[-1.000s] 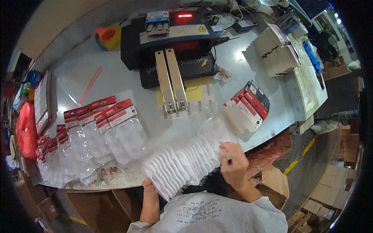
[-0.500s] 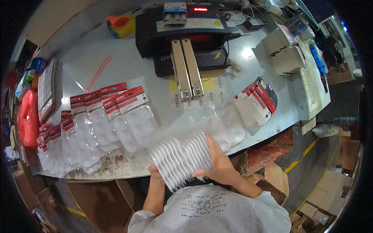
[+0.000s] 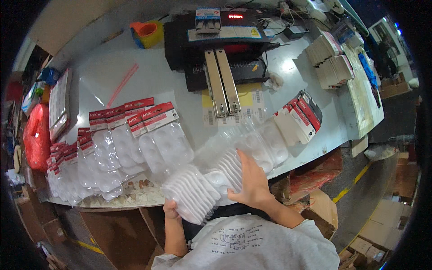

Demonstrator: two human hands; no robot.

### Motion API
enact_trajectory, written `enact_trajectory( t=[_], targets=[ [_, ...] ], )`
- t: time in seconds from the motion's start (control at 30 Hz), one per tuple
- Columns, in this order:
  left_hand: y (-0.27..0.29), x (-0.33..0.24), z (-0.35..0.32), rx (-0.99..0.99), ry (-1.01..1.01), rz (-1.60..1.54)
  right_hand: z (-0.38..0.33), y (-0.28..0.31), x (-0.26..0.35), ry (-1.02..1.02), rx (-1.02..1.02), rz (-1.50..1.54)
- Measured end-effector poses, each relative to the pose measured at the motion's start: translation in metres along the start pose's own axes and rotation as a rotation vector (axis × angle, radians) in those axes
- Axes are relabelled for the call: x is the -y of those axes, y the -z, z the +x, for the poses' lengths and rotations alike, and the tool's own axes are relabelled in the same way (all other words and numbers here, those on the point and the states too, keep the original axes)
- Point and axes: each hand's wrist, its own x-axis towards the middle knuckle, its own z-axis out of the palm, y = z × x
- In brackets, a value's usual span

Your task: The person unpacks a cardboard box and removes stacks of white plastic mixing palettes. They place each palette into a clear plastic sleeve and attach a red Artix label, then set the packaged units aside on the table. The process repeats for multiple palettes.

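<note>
A row of white plastic palettes with round wells (image 3: 191, 193) lies between my hands at the table's front edge. It has parted into a larger left group and a smaller right group, with one palette's wells showing in the gap. My left hand (image 3: 171, 210) grips the left group's lower outer end, its fingers partly hidden beneath. My right hand (image 3: 253, 182) holds the right group, thumb toward the gap and fingers along the outer end. Just beyond my right hand lie more palettes (image 3: 270, 146), with clear plastic film around them.
Bagged palettes with red header cards (image 3: 159, 114) overlap along the left side. A black machine with two metal rails (image 3: 220, 85) stands at the back. Loose header cards (image 3: 299, 119) lean at the right, with card stacks (image 3: 330, 63) behind. A red bag (image 3: 37, 137) hangs far left.
The single fanned row of palettes has split into two groups. My left hand has shifted slightly left and down with its group; my right hand stays near the same place, thumb raised slightly.
</note>
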Motion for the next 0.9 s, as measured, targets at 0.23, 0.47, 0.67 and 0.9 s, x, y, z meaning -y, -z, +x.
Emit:
enact_trajectory(
  t=[0.23, 0.47, 0.67, 0.9],
  targets=[
    [0.003, 0.006, -0.005, -0.015, -0.012, -0.083, 0.004, -0.017, 0.016, -0.016, 0.017, -0.099],
    [-0.001, 0.028, 0.011, 0.086, 0.056, -0.351, 0.009, -0.014, 0.014, -0.056, 0.011, 0.035],
    [0.006, 0.025, 0.002, -0.018, -0.161, -0.229, 0.013, -0.012, 0.004, -0.051, -0.063, 0.185],
    [-0.016, -0.051, -0.006, 0.15, -0.107, -0.601, 0.016, -0.01, -0.007, -0.114, -0.064, 0.325]
  ],
)
